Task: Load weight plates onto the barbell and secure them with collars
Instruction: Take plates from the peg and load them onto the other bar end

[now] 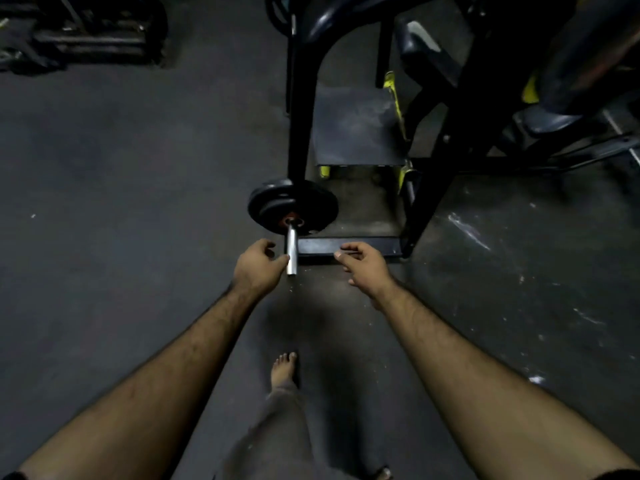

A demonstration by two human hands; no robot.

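Note:
The barbell's chrome sleeve point(292, 249) points toward me, low over the floor. Two black weight plates point(292, 206) sit on it, with a red ring point(293, 221) round the sleeve at their hub. My left hand point(258, 268) is just left of the sleeve's free end, fingers loosely curled, thumb tip touching the chrome. My right hand point(363, 268) hovers to the right of the sleeve, apart from it, fingers loosely curled. A thin pale streak shows at its fingertips; whether it is a held object is unclear. No separate collar is visible.
A black machine frame point(301, 109) with yellow parts and a foot platform point(353, 126) stands right behind the plates; its base bar point(349, 245) lies under my right hand. Stacked dark gear point(90, 32) is far left. My bare foot point(284, 370) stands on the dark rubber floor.

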